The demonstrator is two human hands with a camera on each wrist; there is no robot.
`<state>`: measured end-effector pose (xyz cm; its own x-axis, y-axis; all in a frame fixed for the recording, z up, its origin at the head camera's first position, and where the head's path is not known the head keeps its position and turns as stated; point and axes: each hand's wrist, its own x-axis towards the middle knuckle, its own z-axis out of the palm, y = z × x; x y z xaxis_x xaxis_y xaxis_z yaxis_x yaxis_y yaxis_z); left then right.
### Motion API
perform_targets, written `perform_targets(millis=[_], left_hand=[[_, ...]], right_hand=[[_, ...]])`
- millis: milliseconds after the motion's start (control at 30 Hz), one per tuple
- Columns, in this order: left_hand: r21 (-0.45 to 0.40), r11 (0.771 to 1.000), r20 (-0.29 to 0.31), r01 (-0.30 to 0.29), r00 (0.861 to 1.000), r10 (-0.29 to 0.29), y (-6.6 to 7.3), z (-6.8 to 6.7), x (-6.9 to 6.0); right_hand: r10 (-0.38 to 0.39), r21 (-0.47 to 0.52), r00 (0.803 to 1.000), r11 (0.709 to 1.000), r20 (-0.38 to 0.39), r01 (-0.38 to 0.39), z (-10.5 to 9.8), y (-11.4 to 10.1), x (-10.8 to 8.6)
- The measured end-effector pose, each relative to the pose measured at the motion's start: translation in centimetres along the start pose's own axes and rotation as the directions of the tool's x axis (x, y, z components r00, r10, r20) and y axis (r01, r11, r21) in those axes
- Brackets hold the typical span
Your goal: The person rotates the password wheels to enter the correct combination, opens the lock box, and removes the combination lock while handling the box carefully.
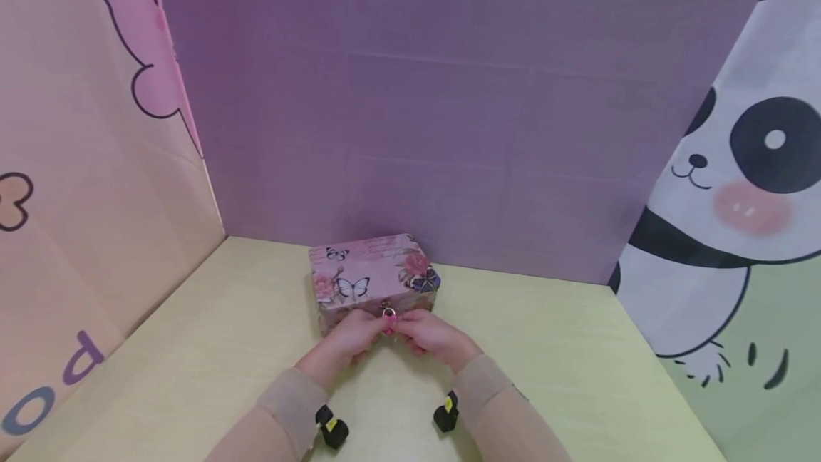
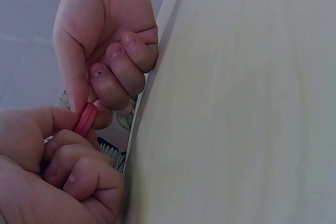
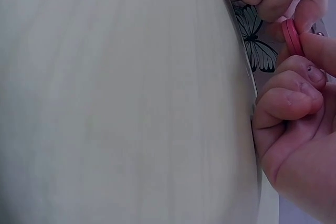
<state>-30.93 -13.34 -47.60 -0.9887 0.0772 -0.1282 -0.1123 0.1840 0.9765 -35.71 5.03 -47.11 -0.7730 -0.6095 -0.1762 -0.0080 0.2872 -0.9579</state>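
Observation:
A pink padlock (image 1: 389, 322) with a silver shackle hangs at the front of a pink box (image 1: 378, 269) patterned with butterflies and roses. My left hand (image 1: 353, 334) pinches the padlock from the left between thumb and forefinger. From the right, my right hand (image 1: 437, 337) also pinches it, its other fingers curled. In the left wrist view the padlock (image 2: 86, 119) shows edge-on between both hands' fingertips. The right wrist view has the padlock (image 3: 292, 38) between the thumbs, a bit of metal beside it. Fingers hide whether a key is there. The box lid is down.
The box stands on a pale wooden table (image 1: 532, 348), near its back edge. A purple wall cloth (image 1: 449, 105) rises behind. Cartoon-printed cloths stand at both sides, a panda (image 1: 693, 305) on the right one. Small black devices (image 1: 333, 430) sit at the wrists.

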Motion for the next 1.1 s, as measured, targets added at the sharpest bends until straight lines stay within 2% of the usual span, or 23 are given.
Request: perform_targets(millis=[200, 500, 800, 1100], left_hand=[[-0.026, 1.000, -0.027, -0.007, 1.000, 0.007, 0.02, 0.35, -0.12], [0.001, 0.997, -0.070, 0.075, 0.995, -0.075, 0.14, 0.15, -0.45], [-0.026, 0.995, -0.018, 0.102, 0.995, -0.102, -0.09, -0.43, -0.49], [-0.011, 0.998, -0.005, 0.061, 0.998, -0.061, -0.14, -0.02, -0.14]], right_hand=[[0.000, -0.018, 1.000, 1.000, 0.004, 0.000, -0.22, 0.13, 0.14], [-0.009, -0.040, 1.000, 0.999, -0.006, 0.009, -0.31, -0.02, 0.02], [0.000, -0.010, 1.000, 1.000, -0.015, 0.000, -0.25, 0.29, 0.34], [0.007, -0.012, 1.000, 1.000, -0.012, -0.008, -0.15, 0.24, 0.22]])
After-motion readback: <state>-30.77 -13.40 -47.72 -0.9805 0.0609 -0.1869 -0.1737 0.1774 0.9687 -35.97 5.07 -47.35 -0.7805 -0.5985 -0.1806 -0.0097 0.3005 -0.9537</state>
